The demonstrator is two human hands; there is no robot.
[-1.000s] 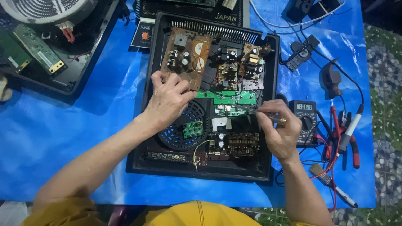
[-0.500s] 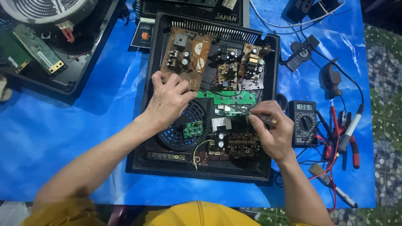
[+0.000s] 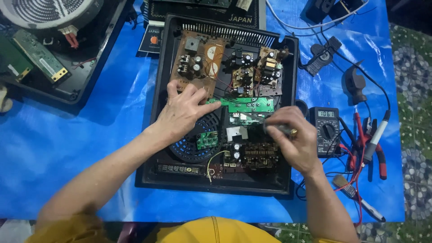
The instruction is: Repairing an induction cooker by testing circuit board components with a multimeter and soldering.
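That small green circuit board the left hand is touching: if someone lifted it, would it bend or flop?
The green circuit board probably stays stiff, being a flat, straight-edged strip. It looks thin, so likely light. Wires run beside it and may tether it; the left hand only rests fingertips on its end.

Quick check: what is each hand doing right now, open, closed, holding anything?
Left hand: open, fingers spread, resting on the circuit boards inside the black housing.
Right hand: closed around a thin dark tool.

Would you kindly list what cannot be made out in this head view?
- Tool tip: hidden under the right hand.
- Board area beneath the left hand: covered.
- Multimeter reading: too small.
- Round coil unit, top left: cut off by the frame edge.
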